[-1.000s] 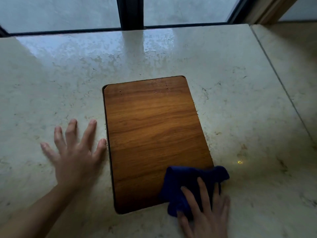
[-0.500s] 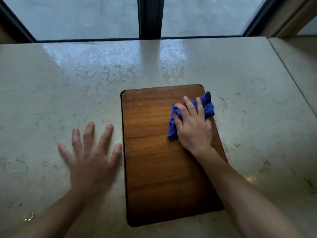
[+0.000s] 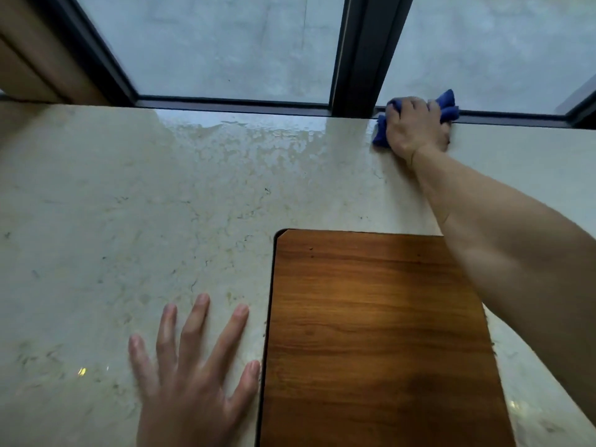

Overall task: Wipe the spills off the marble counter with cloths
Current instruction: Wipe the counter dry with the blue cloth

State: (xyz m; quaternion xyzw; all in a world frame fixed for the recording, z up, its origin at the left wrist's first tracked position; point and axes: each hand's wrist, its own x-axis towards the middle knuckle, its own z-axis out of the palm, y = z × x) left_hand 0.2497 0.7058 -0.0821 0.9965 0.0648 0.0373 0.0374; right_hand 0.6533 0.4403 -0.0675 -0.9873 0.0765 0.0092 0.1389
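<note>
Cloth (image 3: 446, 104) under right hand (image 3: 414, 127), counter (image 3: 129, 204) edge

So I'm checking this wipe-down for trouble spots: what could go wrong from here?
The right hand grips the blue cloth bunched against the window frame, so it may miss the wet film to its left. The left hand presses flat on glossy marble counter and could slip while the person leans far forward.

A rectangular brown wooden board with rounded corners (image 3: 377, 343) is lying flat, its near end running out of view at the bottom. A dark metal window frame (image 3: 361, 56) is standing along the far edge, holding frosted grey glass panes (image 3: 219, 43). A tan wooden trim (image 3: 38, 66) is showing at the upper left.
</note>
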